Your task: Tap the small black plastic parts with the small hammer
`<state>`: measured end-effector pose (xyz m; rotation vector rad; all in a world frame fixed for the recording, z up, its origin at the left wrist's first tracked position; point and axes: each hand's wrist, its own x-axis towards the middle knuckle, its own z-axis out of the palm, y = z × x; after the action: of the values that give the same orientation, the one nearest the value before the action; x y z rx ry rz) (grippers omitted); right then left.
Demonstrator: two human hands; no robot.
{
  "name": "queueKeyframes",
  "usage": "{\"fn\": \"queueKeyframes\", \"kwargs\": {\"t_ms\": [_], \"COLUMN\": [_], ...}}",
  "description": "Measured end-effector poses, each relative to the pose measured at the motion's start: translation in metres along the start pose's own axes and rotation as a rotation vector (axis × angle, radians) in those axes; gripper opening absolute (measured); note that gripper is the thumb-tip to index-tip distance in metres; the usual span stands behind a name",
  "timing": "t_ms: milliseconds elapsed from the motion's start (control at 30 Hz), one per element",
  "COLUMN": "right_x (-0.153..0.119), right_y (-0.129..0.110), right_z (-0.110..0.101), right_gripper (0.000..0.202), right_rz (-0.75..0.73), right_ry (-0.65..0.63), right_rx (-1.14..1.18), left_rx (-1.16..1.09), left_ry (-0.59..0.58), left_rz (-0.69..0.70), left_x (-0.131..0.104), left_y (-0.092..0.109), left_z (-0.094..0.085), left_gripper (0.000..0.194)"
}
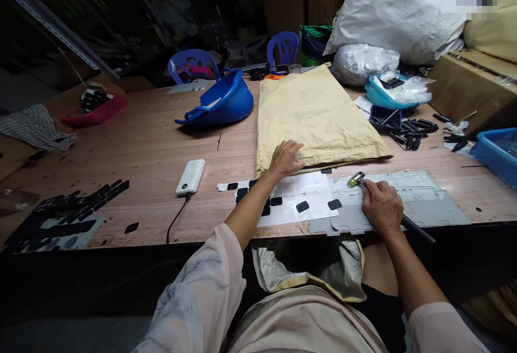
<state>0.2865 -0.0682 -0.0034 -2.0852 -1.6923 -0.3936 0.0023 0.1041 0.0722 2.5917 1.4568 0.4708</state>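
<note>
My left hand [286, 158] lies on the near edge of a flat tan sack [315, 116], its fingers spread. My right hand [382, 205] is wrapped round the handle of a hammer [418, 228], whose yellow-green head [356, 179] rests over a grey board [424, 202] at the table's front edge. Between the hands, a white sheet [319, 186] carries several black rounded patches, one of them [302, 206] near its middle. Another black patch [334, 204] sits where the sheet meets the board.
A white power bank [191, 176] with a cable lies left; behind it stands a blue basin [230, 100]. Black pieces [97, 199] cover the left front. At right are black parts [412, 132], a light-blue basket [393, 94], a blue tub [495, 154] and a cardboard box [468, 92].
</note>
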Motion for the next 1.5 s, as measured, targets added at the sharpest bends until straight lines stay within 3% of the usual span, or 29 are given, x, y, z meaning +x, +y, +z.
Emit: {"fn": "queueKeyframes", "kwargs": {"t_ms": [67,133,200,300,433,600,800,967,1133,1267,1400,1500], "right_x": [0.000,0.000,0.000,0.001,0.001,0.001,0.001,0.002,0.002,0.002,0.002,0.002], "right_y": [0.000,-0.001,-0.001,-0.001,-0.001,-0.001,-0.001,-0.001,-0.001,-0.001,-0.001,-0.001], "right_z": [0.000,-0.001,-0.002,-0.002,-0.002,-0.002,-0.001,-0.001,-0.001,-0.002,-0.003,-0.002], "right_gripper": [0.030,0.030,0.031,0.031,0.032,0.031,0.028,0.028,0.030,0.031,0.031,0.031], "right_rz": [-0.004,-0.009,-0.012,-0.006,-0.006,-0.003,0.009,0.017,0.030,0.036,0.036,0.042], "right_ry": [-0.002,-0.002,-0.001,-0.001,0.007,-0.002,-0.008,-0.022,-0.022,-0.019,-0.027,-0.038], "right_rx": [-0.001,-0.001,-0.005,-0.017,-0.021,-0.021,-0.028,-0.040,-0.040,-0.026,-0.022,-0.028], "left_rx": [0.080,0.138,0.146,0.107,0.006,-0.057,0.048,0.061,0.052,0.030,-0.122,-0.304], "left_ry": [-0.015,0.020,0.095,0.167,0.112,0.049,-0.019,-0.072,-0.047,-0.066,-0.084,-0.081], "left_rz": [0.056,0.028,-0.092,-0.363,-0.550,-0.501,-0.444,-0.458,-0.416,-0.439,-0.437,-0.318], "left_x": [-0.005,-0.008,-0.006,0.007,0.021,0.018,0.013,0.006,0.005,0.004,-0.027,-0.067], "left_y": [0.003,0.005,0.008,0.009,0.011,0.021,0.035,0.039,0.043,0.046,0.044,0.043], "left_z": [0.003,0.004,-0.001,-0.015,-0.026,-0.006,0.023,0.027,0.036,0.029,0.012,0.011], "left_gripper": [0.057,0.042,0.027,0.020,0.029,0.030,0.025,0.027,0.028,0.022,0.022,0.019]}}
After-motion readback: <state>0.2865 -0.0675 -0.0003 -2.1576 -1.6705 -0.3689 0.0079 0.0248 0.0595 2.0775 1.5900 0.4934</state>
